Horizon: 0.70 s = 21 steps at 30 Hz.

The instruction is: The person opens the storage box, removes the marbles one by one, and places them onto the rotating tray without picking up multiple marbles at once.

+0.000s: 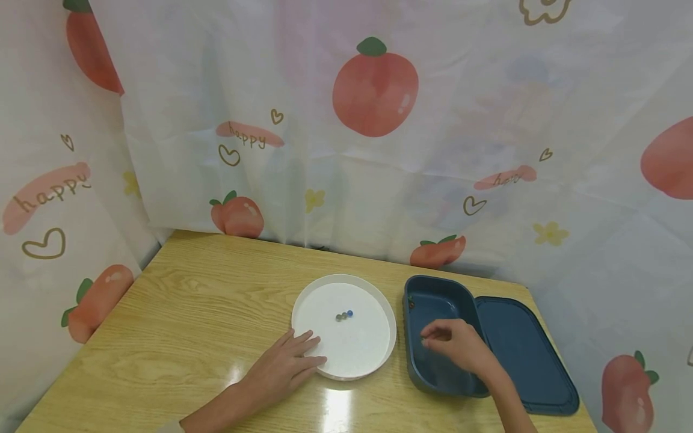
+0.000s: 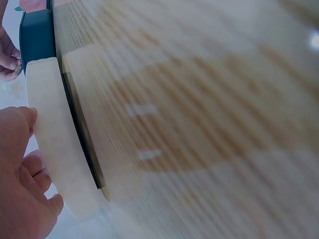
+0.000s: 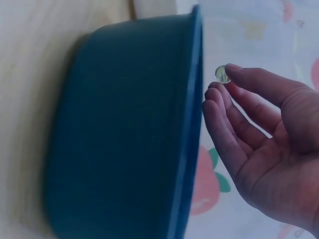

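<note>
A clear glass marble (image 3: 222, 74) with a yellow-green swirl is pinched between the thumb and fingertips of my right hand (image 1: 455, 346). That hand is over the dark blue box (image 1: 441, 379); in the right wrist view, the marble is just above its rim. Resting at the near left rim of the round white tray (image 1: 346, 355) is my left hand (image 1: 284, 364), its fingers spread and fairly straight. On the tray, a blue marble (image 1: 349, 313) and two greyish marbles (image 1: 341, 316) lie in a short row. Small dark reddish and green marbles (image 1: 411, 304) lie by the box's left wall.
To the right of the box lies its dark blue lid (image 1: 533, 355), flat on the wooden table (image 1: 216, 313). A white curtain (image 1: 303, 174) with printed fruit hangs behind the table and along its sides.
</note>
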Tool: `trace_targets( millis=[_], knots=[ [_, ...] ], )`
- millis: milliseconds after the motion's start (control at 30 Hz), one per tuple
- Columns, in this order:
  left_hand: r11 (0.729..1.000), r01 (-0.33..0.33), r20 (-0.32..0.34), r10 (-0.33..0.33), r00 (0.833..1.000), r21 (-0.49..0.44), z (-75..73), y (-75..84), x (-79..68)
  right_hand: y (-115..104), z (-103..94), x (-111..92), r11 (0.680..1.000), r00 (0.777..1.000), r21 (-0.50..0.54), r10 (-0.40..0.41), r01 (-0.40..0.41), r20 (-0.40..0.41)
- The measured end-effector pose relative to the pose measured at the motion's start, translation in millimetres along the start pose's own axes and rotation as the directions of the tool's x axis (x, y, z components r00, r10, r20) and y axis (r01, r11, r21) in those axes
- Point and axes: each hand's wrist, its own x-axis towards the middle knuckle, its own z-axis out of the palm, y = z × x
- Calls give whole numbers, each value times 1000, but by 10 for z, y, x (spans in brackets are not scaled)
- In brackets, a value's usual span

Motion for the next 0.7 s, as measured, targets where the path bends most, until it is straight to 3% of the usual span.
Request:
trace_targets(
  millis=[333, 700],
  knots=[
    [1000, -7, -17, 7, 1000, -1, 3, 4, 4, -312, 18, 88, 998, 997, 27, -58, 59, -47],
    [1000, 0, -9, 0, 1000, -6, -8, 7, 6, -565, 210, 341, 994, 983, 32, -96, 103, -156]
  ],
)
